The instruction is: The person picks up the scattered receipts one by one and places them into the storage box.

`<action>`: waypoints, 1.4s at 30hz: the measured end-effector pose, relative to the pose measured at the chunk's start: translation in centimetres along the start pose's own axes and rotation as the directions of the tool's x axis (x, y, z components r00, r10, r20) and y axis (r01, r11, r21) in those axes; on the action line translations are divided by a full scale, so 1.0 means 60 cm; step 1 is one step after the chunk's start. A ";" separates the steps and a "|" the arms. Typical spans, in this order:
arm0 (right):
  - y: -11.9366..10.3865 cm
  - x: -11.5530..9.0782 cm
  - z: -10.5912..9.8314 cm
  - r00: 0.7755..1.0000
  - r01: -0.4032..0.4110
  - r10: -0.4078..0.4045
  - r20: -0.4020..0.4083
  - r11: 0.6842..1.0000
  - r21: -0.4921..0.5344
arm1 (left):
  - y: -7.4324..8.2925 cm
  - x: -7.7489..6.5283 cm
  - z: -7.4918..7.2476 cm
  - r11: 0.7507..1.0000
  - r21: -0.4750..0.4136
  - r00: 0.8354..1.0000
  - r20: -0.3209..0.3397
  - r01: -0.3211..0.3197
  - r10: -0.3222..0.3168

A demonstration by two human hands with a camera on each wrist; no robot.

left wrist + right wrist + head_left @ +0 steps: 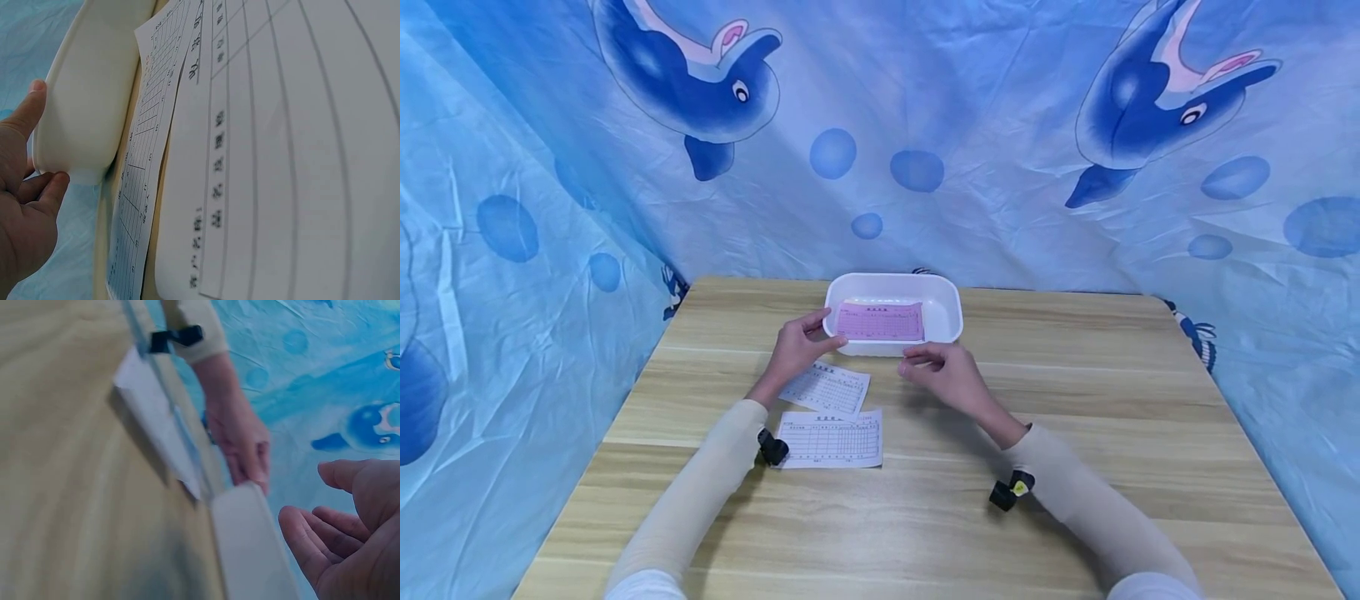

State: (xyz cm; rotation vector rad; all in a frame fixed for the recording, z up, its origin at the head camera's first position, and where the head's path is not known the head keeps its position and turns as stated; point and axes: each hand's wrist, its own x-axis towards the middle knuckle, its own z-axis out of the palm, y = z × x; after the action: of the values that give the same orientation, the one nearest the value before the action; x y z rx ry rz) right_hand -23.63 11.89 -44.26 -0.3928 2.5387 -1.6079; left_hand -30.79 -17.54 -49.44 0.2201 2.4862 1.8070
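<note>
A white plastic box (943,312) with rounded corners stands near the table's back edge, a pink printed slip (880,322) lying in it. My left hand (797,348) grips the box's front left corner, thumb and fingers around the rim. Seen from the left wrist, that hand (28,206) has its fingertips against the box wall (94,87). My right hand (947,372) is just off the box's front right corner. In the right wrist view, this hand (356,531) holds nothing, its thumb apart from loosely bent fingers.
Two white printed slips lie on the wooden table (1075,392) in front of the box: a tilted one (831,390) and, nearer, a straighter one (831,442). A blue curtain (1000,208) with dolphins hangs behind the table.
</note>
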 end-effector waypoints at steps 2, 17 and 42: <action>0.008 -0.008 0.012 1.000 -0.011 0.011 0.009 1.000 0.001 | 0.001 0.000 0.000 1.000 0.008 1.000 -0.004 -0.004 0.004; 0.048 -0.044 0.083 0.983 -0.131 0.116 0.142 0.986 0.102 | -0.002 0.003 0.000 0.999 0.030 0.999 -0.019 -0.026 0.026; 0.050 -0.044 0.113 0.970 -0.177 0.154 0.188 0.978 0.111 | -0.004 0.000 0.002 0.999 0.040 1.000 -0.018 0.010 -0.009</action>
State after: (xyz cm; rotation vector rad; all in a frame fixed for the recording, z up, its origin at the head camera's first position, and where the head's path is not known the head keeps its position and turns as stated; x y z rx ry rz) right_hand -20.01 7.95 -50.00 -0.2884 2.2596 -1.5853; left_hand -30.80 -17.47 -49.72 0.1949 2.5327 1.7649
